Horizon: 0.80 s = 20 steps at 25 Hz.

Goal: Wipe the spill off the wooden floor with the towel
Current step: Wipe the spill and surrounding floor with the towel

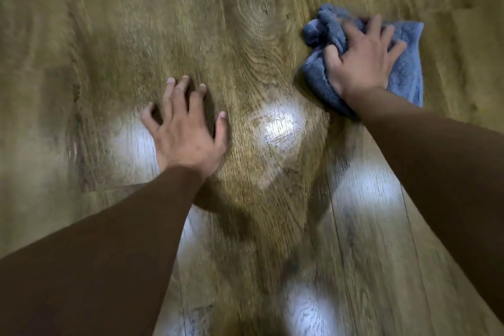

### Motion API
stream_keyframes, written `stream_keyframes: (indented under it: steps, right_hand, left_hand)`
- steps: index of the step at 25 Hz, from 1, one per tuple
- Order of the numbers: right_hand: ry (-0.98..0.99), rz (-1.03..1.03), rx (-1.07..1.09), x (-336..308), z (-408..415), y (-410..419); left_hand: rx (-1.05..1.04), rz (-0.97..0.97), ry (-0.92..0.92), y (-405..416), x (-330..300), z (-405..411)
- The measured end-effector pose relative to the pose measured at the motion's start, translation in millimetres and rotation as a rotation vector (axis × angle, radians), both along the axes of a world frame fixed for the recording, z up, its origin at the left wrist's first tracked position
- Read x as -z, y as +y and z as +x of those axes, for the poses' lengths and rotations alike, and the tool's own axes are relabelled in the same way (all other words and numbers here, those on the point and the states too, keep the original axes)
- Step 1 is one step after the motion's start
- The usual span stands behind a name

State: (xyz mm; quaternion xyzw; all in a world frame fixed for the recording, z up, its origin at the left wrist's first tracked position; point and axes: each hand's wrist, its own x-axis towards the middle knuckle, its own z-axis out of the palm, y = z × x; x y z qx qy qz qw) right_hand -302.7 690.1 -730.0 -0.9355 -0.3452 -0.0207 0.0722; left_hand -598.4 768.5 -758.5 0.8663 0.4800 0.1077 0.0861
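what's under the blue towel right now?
The wooden floor runs bare up to the blue towel on every side. The right hand presses on top, thumb curled into the folds. Whether spill lies beneath cannot be seen; the cloth covers it.

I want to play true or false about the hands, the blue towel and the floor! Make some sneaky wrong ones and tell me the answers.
1. The towel is blue. True.
2. The left hand is holding the towel. False: the right hand grips it; the left hand has its fingers spread on the bare wooden floor.
3. The towel is bunched up, not spread flat. True.
4. The towel is hanging in the air. False: it lies on the floor under the right hand.
5. Both arms wear brown sleeves. True.
6. The floor is white tile. False: it is brown wood planks with bright light patches.
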Motion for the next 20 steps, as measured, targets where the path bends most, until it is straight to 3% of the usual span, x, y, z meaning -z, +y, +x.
stream_keyframes:
  steps: [7,15,20]
  right_hand:
    - [0.045,0.008,-0.029,-6.1,-41.3,-15.4]
    - [0.145,-0.048,-0.095,-2.1,-200.0,-100.8]
    - [0.134,-0.030,-0.147,0.6,-189.1,-94.0]
  left_hand:
    - [0.010,-0.017,-0.007,1.5,1.4,-1.2]
    - [0.004,-0.004,-0.017,2.1,1.7,-1.2]
    - [0.007,0.015,-0.014,2.1,0.8,-1.2]
